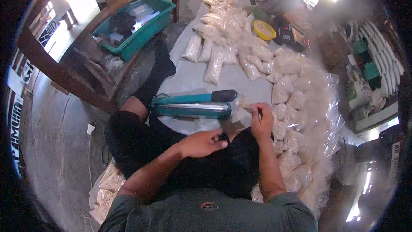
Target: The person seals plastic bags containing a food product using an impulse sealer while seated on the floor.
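My right hand point(262, 120) has its fingertips pinched on a small pale item point(245, 104), which is blurred and may be the end of a clear plastic bag. Just left of it lies a teal impulse heat sealer point(193, 112) with a silver sealing strip. The sealer's lever arm point(190, 98), ending in a black grip, is lifted off the strip. My left hand point(202, 144) hovers over my lap, thumb and fingers curled beside a dark object point(223, 138); whether it is held is unclear.
Clear bags of pale grain-like pieces point(215, 66) pile up ahead, and more bags point(291, 141) line the right side. A yellow bowl point(264, 29) stands near another person's blurred arm point(297, 16). A green tub point(138, 33) is at left; a filled bag point(107, 187) lies behind my left arm.
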A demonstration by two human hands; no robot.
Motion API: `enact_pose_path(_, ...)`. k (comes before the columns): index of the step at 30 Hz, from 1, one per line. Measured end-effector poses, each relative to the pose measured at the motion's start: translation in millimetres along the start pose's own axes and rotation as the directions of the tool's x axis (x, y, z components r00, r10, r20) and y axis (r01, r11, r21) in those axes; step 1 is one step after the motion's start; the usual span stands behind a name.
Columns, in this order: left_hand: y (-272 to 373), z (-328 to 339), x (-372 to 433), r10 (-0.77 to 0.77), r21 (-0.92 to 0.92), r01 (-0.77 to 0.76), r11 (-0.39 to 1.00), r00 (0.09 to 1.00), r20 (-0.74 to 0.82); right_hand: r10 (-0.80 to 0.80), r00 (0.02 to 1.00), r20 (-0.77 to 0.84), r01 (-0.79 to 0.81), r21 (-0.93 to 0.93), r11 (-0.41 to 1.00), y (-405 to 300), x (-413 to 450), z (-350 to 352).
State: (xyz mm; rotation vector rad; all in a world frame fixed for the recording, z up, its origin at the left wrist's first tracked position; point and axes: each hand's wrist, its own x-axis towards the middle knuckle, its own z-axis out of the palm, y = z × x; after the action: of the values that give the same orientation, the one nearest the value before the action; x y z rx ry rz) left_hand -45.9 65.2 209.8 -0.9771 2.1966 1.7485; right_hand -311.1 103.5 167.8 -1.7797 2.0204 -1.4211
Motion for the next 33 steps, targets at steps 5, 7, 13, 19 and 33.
enact_pose_path(5, -57.9, 26.3, 37.4, 0.333, 0.052, -0.453, 0.89, 0.568, -0.753, -0.09, 0.991, 0.101, 0.068, 0.199, 0.978, -72.3, -26.0, 24.7)
enact_pose_path(7, -72.4, 24.7, 31.3, 0.326, -0.06, -0.584, 0.81, 0.533, -0.78, -0.07, 0.989, 0.131, 0.035, 0.251, 0.967, -69.1, -47.0, 40.8)
enact_pose_path(13, -125.7, 37.9, -1.5, -0.02, -0.359, -0.426, 0.831, 0.621, -0.784, 0.297, 0.916, 0.269, -0.379, 0.345, 0.858, -45.3, -114.2, 105.7)
enact_pose_path(19, -142.9, 25.6, -5.8, -0.065, -0.444, -0.47, 0.763, 0.628, -0.776, 0.378, 0.788, 0.486, -0.567, 0.332, 0.754, -46.9, -100.4, 116.1)
enact_pose_path(33, -173.0, 6.2, 28.2, -0.148, -0.598, -0.517, 0.613, 0.668, -0.729, 0.447, 0.773, 0.449, -0.633, 0.512, 0.58, -30.6, -84.4, 143.3)
